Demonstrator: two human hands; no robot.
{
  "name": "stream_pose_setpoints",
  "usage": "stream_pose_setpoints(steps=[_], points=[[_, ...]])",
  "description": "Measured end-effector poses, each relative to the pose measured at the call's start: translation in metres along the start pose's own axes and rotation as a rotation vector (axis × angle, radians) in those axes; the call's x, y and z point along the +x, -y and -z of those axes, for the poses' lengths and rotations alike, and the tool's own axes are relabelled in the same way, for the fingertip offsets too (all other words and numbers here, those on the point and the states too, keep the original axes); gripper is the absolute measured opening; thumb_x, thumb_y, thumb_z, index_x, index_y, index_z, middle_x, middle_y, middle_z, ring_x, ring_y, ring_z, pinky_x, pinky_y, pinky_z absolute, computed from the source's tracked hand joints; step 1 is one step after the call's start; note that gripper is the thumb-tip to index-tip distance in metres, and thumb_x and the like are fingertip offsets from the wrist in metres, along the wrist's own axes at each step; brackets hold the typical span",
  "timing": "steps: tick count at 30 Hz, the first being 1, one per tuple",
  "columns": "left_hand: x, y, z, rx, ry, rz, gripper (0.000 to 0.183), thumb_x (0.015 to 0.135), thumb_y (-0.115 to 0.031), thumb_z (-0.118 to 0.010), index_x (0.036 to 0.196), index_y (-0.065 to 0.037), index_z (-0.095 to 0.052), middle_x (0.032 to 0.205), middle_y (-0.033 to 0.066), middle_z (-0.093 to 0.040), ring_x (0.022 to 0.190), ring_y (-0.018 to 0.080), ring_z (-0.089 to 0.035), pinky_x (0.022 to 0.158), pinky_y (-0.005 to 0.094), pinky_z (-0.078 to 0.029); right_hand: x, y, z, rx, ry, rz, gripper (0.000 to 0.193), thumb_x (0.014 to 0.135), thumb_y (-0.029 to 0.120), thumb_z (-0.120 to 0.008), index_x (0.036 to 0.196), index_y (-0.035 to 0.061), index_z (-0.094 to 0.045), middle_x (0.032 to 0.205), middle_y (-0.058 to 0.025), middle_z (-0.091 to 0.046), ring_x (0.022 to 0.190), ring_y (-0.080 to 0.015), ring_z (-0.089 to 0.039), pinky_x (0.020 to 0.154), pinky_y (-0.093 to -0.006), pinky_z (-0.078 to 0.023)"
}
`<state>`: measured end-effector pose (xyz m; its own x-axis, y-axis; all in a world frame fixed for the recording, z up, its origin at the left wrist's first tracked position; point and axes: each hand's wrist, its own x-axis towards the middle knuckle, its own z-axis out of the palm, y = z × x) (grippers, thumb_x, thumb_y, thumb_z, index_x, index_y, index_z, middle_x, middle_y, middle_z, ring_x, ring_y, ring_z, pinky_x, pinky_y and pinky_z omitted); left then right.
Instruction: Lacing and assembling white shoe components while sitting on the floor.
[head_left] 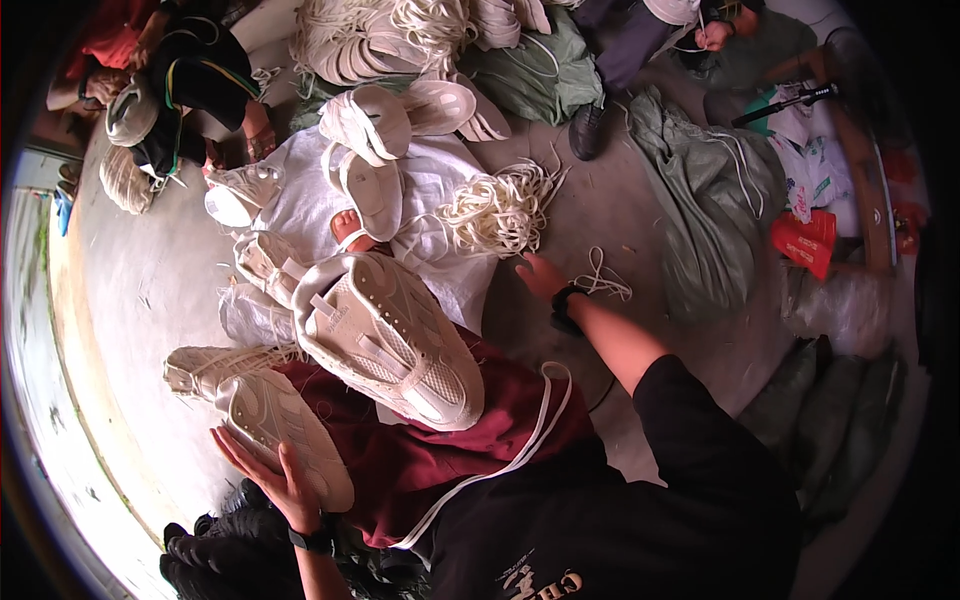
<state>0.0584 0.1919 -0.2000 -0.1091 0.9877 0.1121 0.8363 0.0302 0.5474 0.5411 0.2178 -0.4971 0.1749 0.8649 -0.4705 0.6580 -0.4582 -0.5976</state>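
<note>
A cream sneaker (pixel 290 425) stands by my left thigh, and my left hand (pixel 272 478) lies along its side with fingers stretched and apart. On my lap, over maroon shorts (pixel 390 480), rests another cream sneaker (pixel 395 340) with no lace in its eyelets. My right hand (pixel 543 280) reaches forward, fingers extended, at the near edge of a tangled heap of cream shoelaces (pixel 505 212). Whether its fingertips touch a lace is too small to tell. Beside that hand, a loose lace (pixel 605 278) lies looped on the floor. A laced cream sneaker (pixel 225 368) sits further left.
Several cream shoe uppers (pixel 370 125) lie on a white sheet (pixel 440 165) ahead, with a larger pile (pixel 350 45) behind. Green sacks (pixel 700 200) lie at right, near a red plastic bag (pixel 805 243). Another person's hands (pixel 105 85) hold a shoe at far left; another person sits at far right.
</note>
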Motion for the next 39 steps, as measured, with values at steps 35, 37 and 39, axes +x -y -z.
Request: stream_pose_setpoints(steps=[35, 37, 39], points=[[0.018, -0.028, -0.02, -0.054, 0.028, 0.01, 0.078, 0.096, -0.04, -0.05, 0.151, 0.001, -0.012, 0.157, 0.0205, -0.009, 0.146, 0.0328, -0.01, 0.117, 0.0475, -0.01, 0.038, 0.024, 0.088, 0.303, 0.315, -0.222, 0.036, 0.09, 0.03, -0.061, 0.068, 0.0019, -0.062, 0.052, -0.0056, -0.056, 0.046, -0.0144, -0.06, 0.046, -0.0286, -0.05], [0.01, -0.03, -0.009, -0.053, 0.019, -0.008, 0.079, 0.096, -0.04, -0.05, 0.151, 0.0, -0.012, 0.157, 0.0206, -0.009, 0.146, 0.033, -0.01, 0.117, 0.0476, -0.01, 0.009, 0.041, 0.115, 0.338, 0.35, -0.231, 0.037, 0.091, 0.031, -0.062, 0.069, 0.0016, -0.062, 0.053, -0.0049, -0.055, 0.046, -0.0138, -0.058, 0.045, -0.0285, -0.049], [0.001, -0.032, 0.002, -0.053, 0.011, -0.027, 0.079, 0.096, -0.04, -0.051, 0.151, 0.0, -0.012, 0.157, 0.0208, -0.009, 0.146, 0.0333, -0.01, 0.117, 0.0478, -0.01, -0.022, 0.06, 0.137, 0.373, 0.383, -0.24, 0.038, 0.091, 0.033, -0.062, 0.07, 0.0014, -0.062, 0.053, -0.0043, -0.055, 0.045, -0.0131, -0.057, 0.045, -0.0283, -0.047]])
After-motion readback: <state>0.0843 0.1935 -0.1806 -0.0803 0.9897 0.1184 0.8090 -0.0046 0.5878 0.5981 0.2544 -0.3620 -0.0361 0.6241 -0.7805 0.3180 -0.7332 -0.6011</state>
